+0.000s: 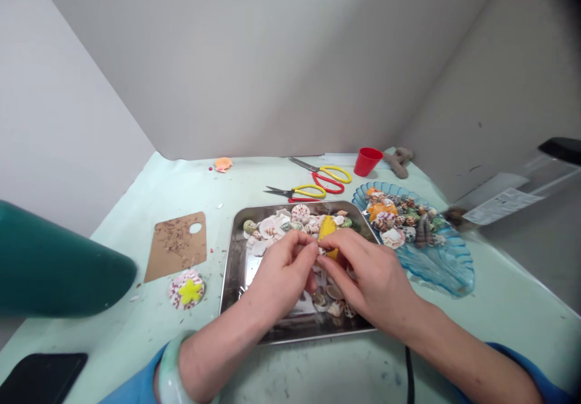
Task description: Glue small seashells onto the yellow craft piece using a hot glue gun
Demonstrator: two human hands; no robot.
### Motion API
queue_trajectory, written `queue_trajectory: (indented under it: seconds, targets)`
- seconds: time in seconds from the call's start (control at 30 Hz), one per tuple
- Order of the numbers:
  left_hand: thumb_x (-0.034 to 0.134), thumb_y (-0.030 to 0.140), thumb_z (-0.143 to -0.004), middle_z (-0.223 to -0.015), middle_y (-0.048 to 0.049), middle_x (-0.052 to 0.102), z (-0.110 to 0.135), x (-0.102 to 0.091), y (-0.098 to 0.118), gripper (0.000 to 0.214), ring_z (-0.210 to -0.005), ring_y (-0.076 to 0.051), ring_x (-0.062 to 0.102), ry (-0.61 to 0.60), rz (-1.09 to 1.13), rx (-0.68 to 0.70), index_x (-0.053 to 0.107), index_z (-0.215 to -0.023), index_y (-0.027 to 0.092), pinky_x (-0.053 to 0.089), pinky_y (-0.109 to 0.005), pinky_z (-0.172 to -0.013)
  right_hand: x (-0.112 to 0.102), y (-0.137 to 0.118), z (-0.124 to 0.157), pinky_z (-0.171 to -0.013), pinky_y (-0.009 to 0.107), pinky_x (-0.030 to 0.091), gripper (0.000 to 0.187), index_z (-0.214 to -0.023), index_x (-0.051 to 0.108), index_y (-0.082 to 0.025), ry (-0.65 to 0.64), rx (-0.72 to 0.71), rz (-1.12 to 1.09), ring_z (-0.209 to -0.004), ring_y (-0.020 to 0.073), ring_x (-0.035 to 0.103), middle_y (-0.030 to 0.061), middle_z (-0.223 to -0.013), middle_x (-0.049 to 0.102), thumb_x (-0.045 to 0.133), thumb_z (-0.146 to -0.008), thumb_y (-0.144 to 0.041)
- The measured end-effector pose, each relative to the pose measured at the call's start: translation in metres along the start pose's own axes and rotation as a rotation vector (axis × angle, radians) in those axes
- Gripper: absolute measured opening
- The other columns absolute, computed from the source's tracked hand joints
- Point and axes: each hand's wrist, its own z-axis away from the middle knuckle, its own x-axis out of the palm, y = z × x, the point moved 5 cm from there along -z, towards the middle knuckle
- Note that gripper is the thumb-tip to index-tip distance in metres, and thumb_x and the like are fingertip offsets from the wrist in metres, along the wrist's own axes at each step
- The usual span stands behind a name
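Above a metal tray [295, 336] of seashells [272, 227], both of my hands meet with fingertips nearly touching. A small speckled shell [322, 251] sits between them, mostly covered by the fingers. My left hand [284, 268] is closed in a pinch at its left side. From the right, my right hand [370, 274] pinches the same shell between thumb and forefinger. Just behind the fingers lies a yellow piece [327, 228] in the tray, partly hidden by my right hand. More shells [334, 307] lie below the fingers at the tray's near right.
Right of the tray stands a blue shell-shaped dish [447, 271] holding many shells. Behind are scissors [302, 191], more scissors [329, 171] and a red cup [368, 160]. At left are a brown card [175, 243], a shell with a yellow flower [189, 291] and a large green cylinder [63, 264].
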Motion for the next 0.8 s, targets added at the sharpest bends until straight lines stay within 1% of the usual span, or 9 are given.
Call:
queue_trajectory:
  seconds: [0.17,0.33,0.5,0.53,0.7,0.8]
  targets:
    - [0.047,0.037,-0.083,-0.047,0.0033,0.054,0.0005,-0.0019,0.0011,0.018,-0.047,-0.012,0.051,0.039,-0.003,-0.009,0.05,-0.081,0.019,0.037,-0.023,-0.05,0.0001,0.0002,0.0002,-0.056,0.024,0.038,0.011,-0.098,0.053,-0.017,0.001,-0.006,-0.018,-0.062,0.0107,0.053,0.0018,-0.084,0.058,0.048,-0.09,-0.023]
    - [0.048,0.037,-0.083,-0.047,0.0042,0.052,0.001,-0.0008,0.0028,0.019,-0.046,-0.011,0.051,0.028,-0.007,-0.012,0.05,-0.081,0.019,0.036,-0.021,-0.048,0.0009,0.0012,0.0011,-0.055,0.023,0.038,0.01,-0.097,0.053,-0.017,0.018,0.001,-0.008,-0.061,0.0105,0.052,0.0016,-0.082,0.057,0.048,-0.09,-0.021]
    - [0.055,0.038,-0.08,-0.057,0.0047,0.053,0.0019,0.0008,0.0057,0.021,-0.045,-0.007,0.048,0.017,0.019,-0.009,0.051,-0.082,0.017,0.033,-0.017,-0.043,0.0007,0.0011,0.0005,-0.056,0.024,0.038,0.009,-0.095,0.053,-0.017,0.02,-0.009,-0.01,-0.064,0.0116,0.053,0.0022,-0.082,0.058,0.047,-0.089,-0.019]
    - [0.056,0.038,-0.08,-0.059,0.0042,0.054,0.0018,0.0005,0.0058,0.021,-0.046,-0.007,0.048,0.017,0.013,-0.001,0.052,-0.083,0.017,0.034,-0.017,-0.043,0.0005,0.0012,0.0005,-0.056,0.024,0.038,0.009,-0.095,0.053,-0.017,0.021,-0.011,-0.01,-0.064,0.0117,0.053,0.0021,-0.082,0.057,0.047,-0.089,-0.019]
    - [0.057,0.039,-0.078,-0.053,0.0039,0.053,0.0003,-0.0035,0.0025,0.021,-0.047,-0.01,0.05,0.062,-0.112,-0.025,0.055,-0.085,0.019,0.035,-0.019,-0.044,0.0015,0.0023,0.0011,-0.055,0.024,0.037,0.009,-0.094,0.053,-0.018,0.001,-0.002,0.005,-0.062,0.0114,0.051,0.0018,-0.081,0.057,0.047,-0.089,-0.021]
    - [0.058,0.039,-0.077,-0.062,0.0015,0.057,0.0001,-0.0043,0.0034,0.022,-0.05,-0.01,0.052,0.08,-0.117,-0.003,0.056,-0.084,0.018,0.039,-0.021,-0.048,0.0012,0.0016,0.001,-0.056,0.024,0.037,0.009,-0.095,0.053,-0.018,0.01,-0.008,0.002,-0.062,0.0112,0.051,0.0016,-0.081,0.057,0.047,-0.089,-0.021]
